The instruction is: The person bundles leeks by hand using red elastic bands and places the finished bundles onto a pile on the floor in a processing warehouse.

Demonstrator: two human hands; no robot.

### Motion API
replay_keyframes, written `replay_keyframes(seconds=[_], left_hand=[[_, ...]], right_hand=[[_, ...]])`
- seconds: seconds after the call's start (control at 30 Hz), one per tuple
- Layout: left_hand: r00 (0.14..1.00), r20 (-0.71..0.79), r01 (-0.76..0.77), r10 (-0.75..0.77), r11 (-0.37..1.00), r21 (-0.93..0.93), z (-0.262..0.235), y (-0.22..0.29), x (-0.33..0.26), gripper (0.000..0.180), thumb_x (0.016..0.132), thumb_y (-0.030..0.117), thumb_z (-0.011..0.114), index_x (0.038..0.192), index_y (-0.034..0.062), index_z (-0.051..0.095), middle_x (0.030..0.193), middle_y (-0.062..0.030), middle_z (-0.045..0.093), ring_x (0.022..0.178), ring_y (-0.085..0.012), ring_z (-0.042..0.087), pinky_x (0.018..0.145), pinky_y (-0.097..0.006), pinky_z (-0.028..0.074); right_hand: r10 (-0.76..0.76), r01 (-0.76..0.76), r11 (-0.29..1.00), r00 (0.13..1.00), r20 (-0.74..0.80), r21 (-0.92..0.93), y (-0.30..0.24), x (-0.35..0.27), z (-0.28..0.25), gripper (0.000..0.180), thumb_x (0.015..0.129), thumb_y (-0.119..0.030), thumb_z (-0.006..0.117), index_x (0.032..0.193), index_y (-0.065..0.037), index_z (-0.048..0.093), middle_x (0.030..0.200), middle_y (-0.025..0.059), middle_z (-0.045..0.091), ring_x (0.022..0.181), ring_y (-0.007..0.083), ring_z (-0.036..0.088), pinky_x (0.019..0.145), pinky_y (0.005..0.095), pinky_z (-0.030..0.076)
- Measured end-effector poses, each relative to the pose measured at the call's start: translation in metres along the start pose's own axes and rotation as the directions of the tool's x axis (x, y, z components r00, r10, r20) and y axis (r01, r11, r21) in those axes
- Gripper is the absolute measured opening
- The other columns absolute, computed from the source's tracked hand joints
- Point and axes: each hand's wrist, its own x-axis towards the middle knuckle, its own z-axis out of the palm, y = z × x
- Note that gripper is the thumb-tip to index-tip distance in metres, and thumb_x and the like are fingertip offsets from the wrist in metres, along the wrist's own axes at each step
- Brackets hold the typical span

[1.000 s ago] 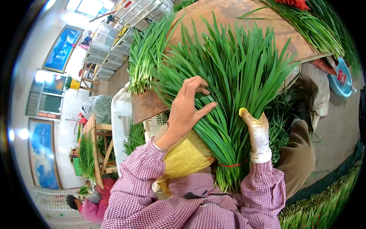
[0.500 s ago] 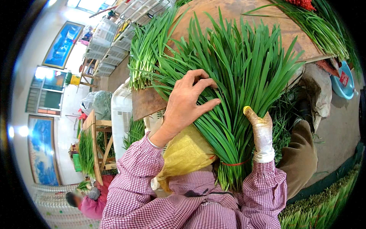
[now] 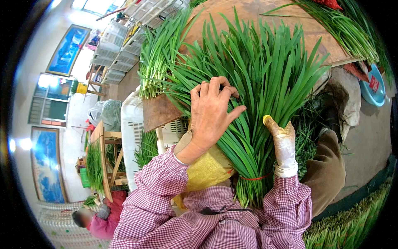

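Note:
A big bundle of garlic chives (image 3: 253, 137) fans out in front of me, its pale cut ends toward my lap. A red band (image 3: 253, 178) goes round it near those ends. My right hand (image 3: 282, 139), in a stained whitish glove with a yellow thumb tip, grips the bundle's right side; its fingers are hidden behind the leaves. Bare, my left hand (image 3: 213, 112) lies over the left side of the leaves, fingers bent into them and thumb held apart. No separate leaf shows in its grasp.
The leaf tips lie over a brown wooden board (image 3: 163, 112). More chives (image 3: 159, 62) rest at its far left. White plastic crates (image 3: 132, 124) stand left of me, a yellow woven sack (image 3: 207, 166) by my lap. A blue basin (image 3: 373, 87) is at right; another person (image 3: 103, 216) sits far left.
My left hand has shifted slightly right over the leaves, and its fingers are closer together. The right hand keeps its hold, almost unmoved.

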Motion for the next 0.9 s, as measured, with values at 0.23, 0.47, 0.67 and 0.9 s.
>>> replay_keyframes(seconds=[0.23,0.47,0.67,0.9], left_hand=[[0.996,-0.068,-0.055,0.049,0.995,-0.082,0.008,-0.015,0.008,0.022,0.064,0.023,0.074,0.077,0.0097,0.062,0.091,-0.0008,0.052,0.086,-0.0195,0.049,0.079,-0.035,0.033],[0.879,-0.438,0.035,-0.186,0.944,-0.329,-0.071,-0.079,0.064,0.014,0.072,0.014,0.068,0.081,0.007,0.061,0.091,-0.0032,0.06,0.088,-0.0202,0.057,0.075,-0.031,0.044],[0.895,-0.446,-0.277,0.008,0.793,-0.542,-0.068,-0.018,0.068,0.021,0.073,0.011,0.067,0.091,0.007,0.058,0.095,-0.0047,0.059,0.089,-0.0223,0.057,0.076,-0.032,0.046],[0.972,-0.051,-0.234,0.231,0.91,-0.341,0.002,-0.019,0.002,0.028,0.074,0.01,0.066,0.099,0.0078,0.055,0.097,-0.0054,0.058,0.09,-0.0236,0.057,0.077,-0.033,0.046]], right_hand=[[-0.039,0.039,0.999,0.999,-0.011,-0.012,-0.002,-0.001,0.003,0.035,0.08,-0.009,0.066,0.11,0.002,0.053,0.099,0.0066,0.063,0.084,0.0111,0.057,0.078,0.0237,0.046],[-0.019,0.018,0.999,1.0,0.007,0.045,-0.006,-0.003,0.005,0.035,0.08,-0.009,0.067,0.11,0.002,0.053,0.1,0.006,0.062,0.084,0.011,0.057,0.078,0.0236,0.046],[-0.03,0.03,0.999,1.0,-0.002,0.012,0.0,0.001,0.0,0.035,0.08,-0.009,0.066,0.111,0.001,0.052,0.1,0.0061,0.062,0.085,0.0111,0.057,0.078,0.0228,0.045],[0.007,-0.007,1.0,1.0,0.009,0.026,-0.002,-0.001,0.003,0.035,0.08,-0.007,0.065,0.111,0.002,0.052,0.099,0.0061,0.062,0.084,0.0109,0.056,0.077,0.0231,0.046]])
